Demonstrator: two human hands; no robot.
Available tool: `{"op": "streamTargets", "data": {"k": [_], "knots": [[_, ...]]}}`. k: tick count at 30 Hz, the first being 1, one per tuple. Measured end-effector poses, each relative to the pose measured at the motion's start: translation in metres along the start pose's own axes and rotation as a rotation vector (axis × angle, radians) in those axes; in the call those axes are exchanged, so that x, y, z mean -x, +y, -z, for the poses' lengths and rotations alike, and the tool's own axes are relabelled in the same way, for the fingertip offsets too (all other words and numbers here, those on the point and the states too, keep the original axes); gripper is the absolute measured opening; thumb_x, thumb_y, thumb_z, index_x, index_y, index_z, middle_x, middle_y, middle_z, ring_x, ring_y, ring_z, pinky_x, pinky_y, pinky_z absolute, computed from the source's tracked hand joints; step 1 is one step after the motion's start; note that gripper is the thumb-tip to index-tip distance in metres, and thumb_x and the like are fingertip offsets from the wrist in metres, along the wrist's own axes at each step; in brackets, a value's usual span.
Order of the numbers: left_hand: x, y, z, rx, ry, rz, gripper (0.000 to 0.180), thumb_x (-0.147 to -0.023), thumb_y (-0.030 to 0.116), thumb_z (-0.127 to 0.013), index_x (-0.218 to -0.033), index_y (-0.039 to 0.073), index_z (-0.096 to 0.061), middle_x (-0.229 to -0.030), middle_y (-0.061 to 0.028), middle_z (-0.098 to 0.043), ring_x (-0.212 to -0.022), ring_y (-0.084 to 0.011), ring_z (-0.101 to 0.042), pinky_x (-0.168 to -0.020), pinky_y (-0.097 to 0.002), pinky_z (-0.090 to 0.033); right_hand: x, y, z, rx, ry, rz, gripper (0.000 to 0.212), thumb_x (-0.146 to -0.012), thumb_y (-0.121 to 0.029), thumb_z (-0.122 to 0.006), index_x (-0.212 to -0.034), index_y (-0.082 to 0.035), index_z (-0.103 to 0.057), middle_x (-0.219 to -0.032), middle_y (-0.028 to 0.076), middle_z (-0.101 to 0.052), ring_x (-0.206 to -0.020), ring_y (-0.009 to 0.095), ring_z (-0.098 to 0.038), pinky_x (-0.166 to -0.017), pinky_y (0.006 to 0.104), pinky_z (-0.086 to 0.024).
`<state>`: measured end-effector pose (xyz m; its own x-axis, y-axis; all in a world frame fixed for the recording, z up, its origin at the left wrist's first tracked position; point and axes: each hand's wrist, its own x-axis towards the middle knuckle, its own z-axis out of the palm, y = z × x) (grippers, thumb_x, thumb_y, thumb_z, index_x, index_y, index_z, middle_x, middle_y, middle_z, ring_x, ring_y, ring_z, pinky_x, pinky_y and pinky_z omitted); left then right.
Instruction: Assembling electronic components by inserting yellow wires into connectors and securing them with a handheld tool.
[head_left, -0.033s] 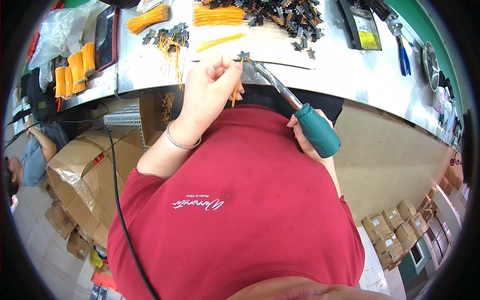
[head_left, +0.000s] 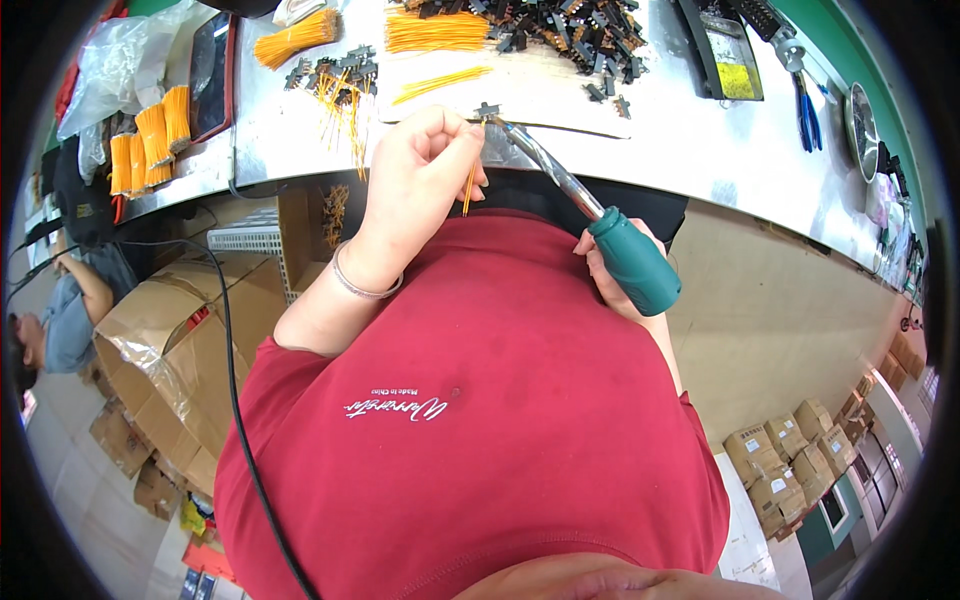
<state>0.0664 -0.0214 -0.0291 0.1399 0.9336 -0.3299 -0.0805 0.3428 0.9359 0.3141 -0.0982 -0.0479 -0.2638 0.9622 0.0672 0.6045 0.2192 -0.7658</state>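
My left hand (head_left: 425,165) is closed in a pinch around thin orange wires (head_left: 469,190), which hang below the fingers. Just beyond the fingertips, at the front of a white board (head_left: 550,112), sits a small black switch-like part (head_left: 487,110). In my right hand (head_left: 597,268) is the green handle of a soldering iron (head_left: 636,262). Its metal shaft slants up to the left, and the tip is at or very near the small part; contact cannot be made out. Loose orange wires (head_left: 440,84) lie on the board behind my left hand.
A heap of black parts (head_left: 575,35) and a wire bundle (head_left: 437,31) lie at the back. Wired parts (head_left: 345,80) and more bundles (head_left: 150,140) are to the left. Blue-handled pliers (head_left: 808,115) and a metal bowl (head_left: 860,130) sit right. A black cable (head_left: 232,350) crosses my left side.
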Motion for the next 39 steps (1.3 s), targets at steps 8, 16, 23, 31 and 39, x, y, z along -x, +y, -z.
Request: {"op": "streamTargets", "data": {"k": [8,16,23,31,39], "knots": [[0.001,0.001,-0.002,-0.012,0.007,0.009,0.019,-0.096,0.014,-0.057,-0.081,0.003,-0.058,-0.063,-0.0023,-0.06,-0.051,-0.0063,-0.054,-0.05,-0.0206,-0.046,-0.002,0.0,-0.001,0.109,0.01,0.036,0.013,-0.072,0.004,-0.063,-0.075,-0.008,-0.066,-0.071,0.004,-0.062,-0.064,0.02,-0.058,-0.061,0.0315,-0.048],[0.001,0.003,-0.003,-0.018,0.018,0.016,0.018,-0.097,0.013,-0.057,-0.081,0.003,-0.057,-0.063,-0.0023,-0.058,-0.051,-0.0074,-0.053,-0.05,-0.0209,-0.045,-0.002,0.004,-0.004,0.004,0.054,0.072,0.013,-0.072,0.005,-0.063,-0.076,-0.007,-0.066,-0.071,0.005,-0.062,-0.063,0.021,-0.058,-0.059,0.0312,-0.048],[0.001,0.002,-0.003,-0.008,0.024,0.013,0.018,-0.096,0.013,-0.057,-0.081,0.003,-0.058,-0.063,-0.0023,-0.058,-0.051,-0.0077,-0.053,-0.05,-0.0213,-0.046,-0.004,0.003,-0.004,0.039,0.035,0.076,0.012,-0.072,0.005,-0.063,-0.076,-0.006,-0.065,-0.071,0.005,-0.062,-0.063,0.021,-0.059,-0.059,0.0314,-0.049],[0.001,0.003,-0.003,-0.014,0.025,0.02,0.017,-0.095,0.013,-0.058,-0.081,0.003,-0.057,-0.063,-0.0022,-0.058,-0.05,-0.0079,-0.053,-0.05,-0.0216,-0.045,-0.002,-0.004,0.002,-0.011,0.016,-0.016,0.01,-0.075,0.003,-0.062,-0.075,-0.006,-0.065,-0.072,0.005,-0.058,-0.06,0.017,-0.058,-0.059,0.0291,-0.048],[0.004,0.001,-0.005,-0.07,0.048,-0.069,0.018,-0.095,0.012,-0.057,-0.079,0.005,-0.055,-0.058,0.001,-0.053,-0.047,-0.0044,-0.048,-0.045,-0.0186,-0.039,0.005,0.005,0.0,-0.166,0.019,-0.088,0.02,-0.074,-0.002,-0.07,-0.091,-0.014,-0.067,-0.083,0.001,-0.066,-0.074,0.022,-0.065,-0.064,0.0329,-0.053]]}}
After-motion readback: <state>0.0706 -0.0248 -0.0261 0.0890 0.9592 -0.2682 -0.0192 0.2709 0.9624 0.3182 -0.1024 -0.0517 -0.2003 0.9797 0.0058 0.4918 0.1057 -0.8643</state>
